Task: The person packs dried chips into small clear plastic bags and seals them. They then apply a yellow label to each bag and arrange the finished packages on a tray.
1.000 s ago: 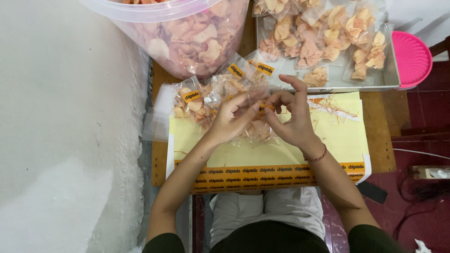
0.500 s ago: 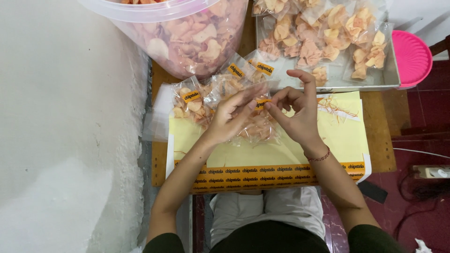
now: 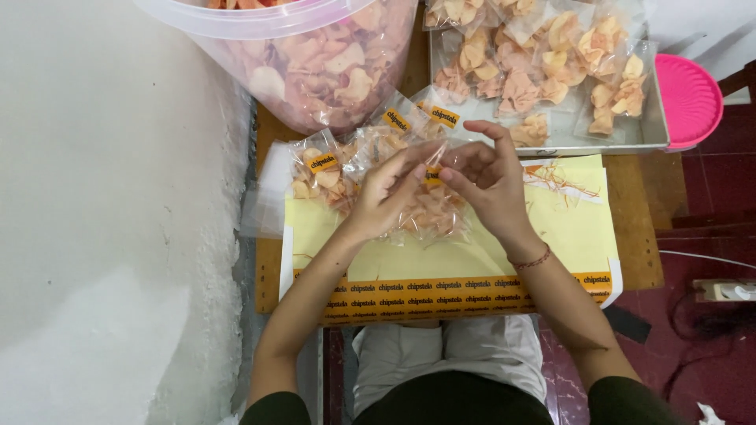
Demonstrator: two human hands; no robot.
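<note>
Both hands' fingers [image 3: 409, 177] pinch a chip-filled clear bag [image 3: 431, 211].

Soft, even daylight fills the scene, bright without harshness. Shadows are faint: a thin one lies under the hands [image 3: 441, 185] on the yellow sheet [image 3: 567, 228], and a darker strip runs along the edge of the surface [image 3: 630, 236] left of them. Mild glare glints on the clear plastic tub [image 3: 315, 71] above the hands. Focus is sharp centrally; the white wall [image 3: 102, 197] far left looks washed out.
</note>
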